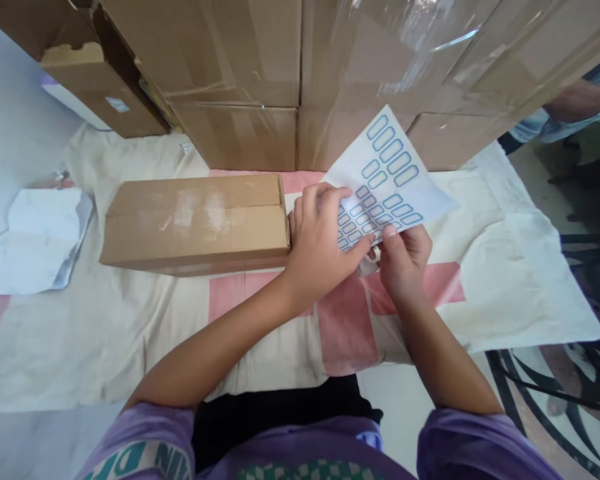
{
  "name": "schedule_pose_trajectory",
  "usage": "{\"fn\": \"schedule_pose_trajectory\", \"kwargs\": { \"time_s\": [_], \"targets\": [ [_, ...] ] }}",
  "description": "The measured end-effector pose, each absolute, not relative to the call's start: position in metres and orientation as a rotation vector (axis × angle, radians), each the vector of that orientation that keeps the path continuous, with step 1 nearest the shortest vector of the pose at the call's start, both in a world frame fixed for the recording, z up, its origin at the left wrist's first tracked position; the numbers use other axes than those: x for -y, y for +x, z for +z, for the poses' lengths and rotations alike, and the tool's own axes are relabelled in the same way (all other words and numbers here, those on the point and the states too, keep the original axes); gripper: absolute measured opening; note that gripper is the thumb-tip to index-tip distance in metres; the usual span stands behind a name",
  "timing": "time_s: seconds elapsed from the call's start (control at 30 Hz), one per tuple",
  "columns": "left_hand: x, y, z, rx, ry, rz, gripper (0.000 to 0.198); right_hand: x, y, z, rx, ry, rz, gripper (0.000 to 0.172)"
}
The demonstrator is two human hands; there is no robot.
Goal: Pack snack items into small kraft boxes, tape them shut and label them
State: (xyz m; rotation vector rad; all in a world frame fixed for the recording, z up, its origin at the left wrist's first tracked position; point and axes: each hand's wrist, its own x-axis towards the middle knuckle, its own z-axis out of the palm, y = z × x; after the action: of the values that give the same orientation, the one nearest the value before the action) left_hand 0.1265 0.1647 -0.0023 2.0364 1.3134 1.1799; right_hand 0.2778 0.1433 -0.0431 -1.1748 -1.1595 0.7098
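Note:
A white sheet of stickers (pixel 393 167), printed with several blue-outlined rounded rectangles, is tilted up in front of me. My left hand (pixel 317 240) grips it at the left edge, fingers curled over the top and thumb across the lower part. Its lower right edge is pinched between the thumb and fingers of my right hand (pixel 405 257). Just under the sheet, between the hands, shows a small pale, shiny thing (pixel 369 265) that I cannot make out. A long closed cardboard box (pixel 195 223) lies directly left of my left hand.
Large taped cardboard boxes (pixel 240 60) stand along the back of the cloth-covered surface (pixel 505 267). An open carton (pixel 115 93) is at the back left. Folded white paper (pixel 35 240) lies at far left. Another person's arm or leg (pixel 577 103) shows at upper right.

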Motion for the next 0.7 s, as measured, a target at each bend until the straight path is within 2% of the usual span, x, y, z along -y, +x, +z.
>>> {"fn": "schedule_pose_trajectory", "kwargs": {
  "time_s": [0.23, 0.43, 0.5, 0.7],
  "targets": [
    [-0.1665, 0.1272, -0.0019, -1.251, 2.075, 1.135, 0.059, -0.146, 0.2742, -0.0392, 1.12, -1.201, 0.834, 0.04],
    [-0.1665, 0.1256, -0.0035, -1.189, 2.147, 1.183, 0.02, -0.1477, 0.2729, -0.0397, 1.093, -1.095, 0.911, 0.032],
    [-0.1682, 0.1255, -0.0054, -1.166, 2.148, 1.196, 0.014, -0.1484, 0.2732, -0.0404, 1.081, -1.075, 0.9, 0.029],
    [-0.1718, 0.1259, -0.0116, -1.173, 2.26, 1.179, 0.026, -0.1477, 0.2738, -0.041, 1.136, -1.157, 0.786, 0.037]
  ]
}}
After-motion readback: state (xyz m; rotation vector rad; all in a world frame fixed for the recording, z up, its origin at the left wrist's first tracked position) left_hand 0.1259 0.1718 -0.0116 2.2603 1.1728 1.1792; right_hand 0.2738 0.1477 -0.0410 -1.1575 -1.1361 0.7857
